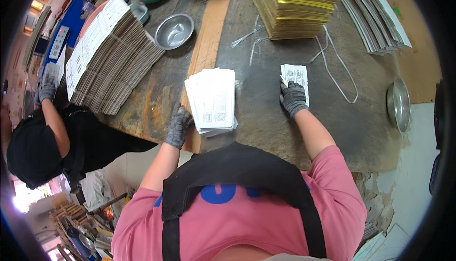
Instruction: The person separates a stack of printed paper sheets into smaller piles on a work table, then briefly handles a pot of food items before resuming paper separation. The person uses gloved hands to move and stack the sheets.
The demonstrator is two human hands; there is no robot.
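My left hand point(178, 127), in a grey knitted glove, rests on the table beside the lower left edge of a loose pile of white printed sheets point(212, 97). Its fingers are somewhat apart and nothing shows in them. Further right, my right hand point(293, 98), gloved the same way, is closed over the lower left part of a narrow printed sheet point(299, 74) lying on the table. A small whitish tip sticks up by its fingers; I cannot make out what it is. Whether one sheet or several lie under that hand is hidden.
Behind are a tall yellow-topped stack point(294, 9), a grey-white stack point(377, 16) and loose white string point(339, 75). A leaning brown stack point(114, 56) and metal bowl point(174, 31) are left; another bowl point(399, 105) is at the right edge. A co-worker point(61, 132) works at far left.
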